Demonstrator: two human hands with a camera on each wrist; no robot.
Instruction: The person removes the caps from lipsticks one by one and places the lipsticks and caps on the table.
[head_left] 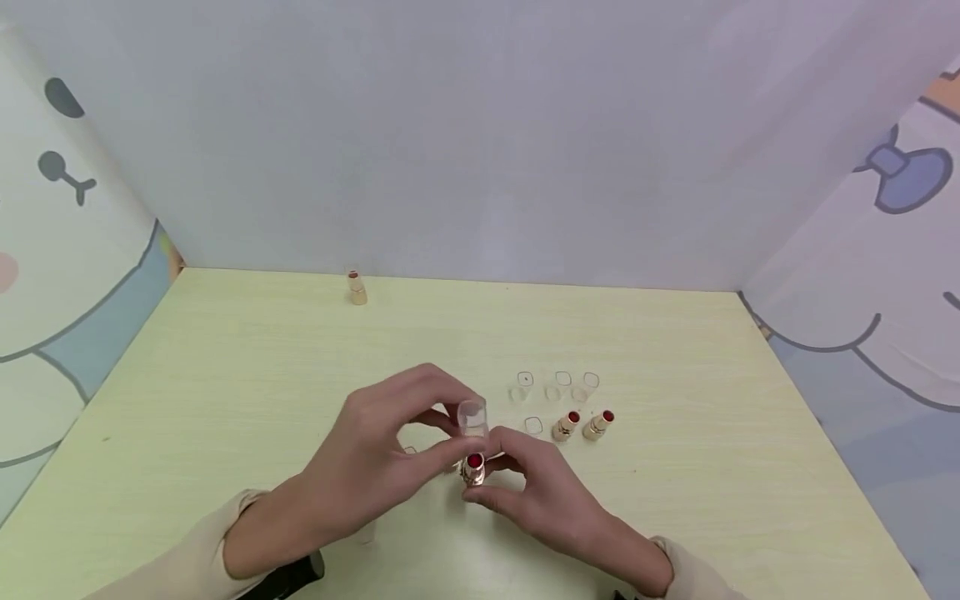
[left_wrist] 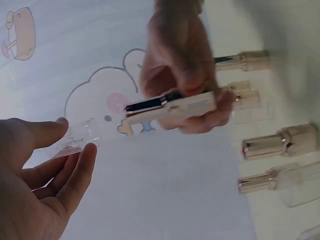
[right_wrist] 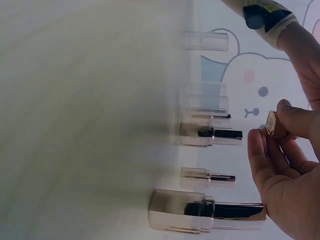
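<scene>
In the head view, my left hand (head_left: 382, 454) pinches a clear cap (head_left: 472, 417) between thumb and fingers. Just below it, my right hand (head_left: 536, 487) holds a gold lipstick (head_left: 474, 468), its red tip facing up. The left wrist view shows a gap between the cap (left_wrist: 75, 137) and the lipstick (left_wrist: 192, 106); faint lettering runs on the cap. The lipstick's base (right_wrist: 271, 124) turns toward the right wrist camera, pinched by my right thumb and fingers. Behind my hands, other small items are partly hidden.
To the right, two uncapped lipsticks (head_left: 566, 426) (head_left: 598, 425) stand near several clear caps (head_left: 558, 386). Another lipstick (head_left: 356, 287) stands by the table's back edge. Close to my left wrist is a faint clear cap (head_left: 365, 533). Printed curtains surround the table (head_left: 240, 350).
</scene>
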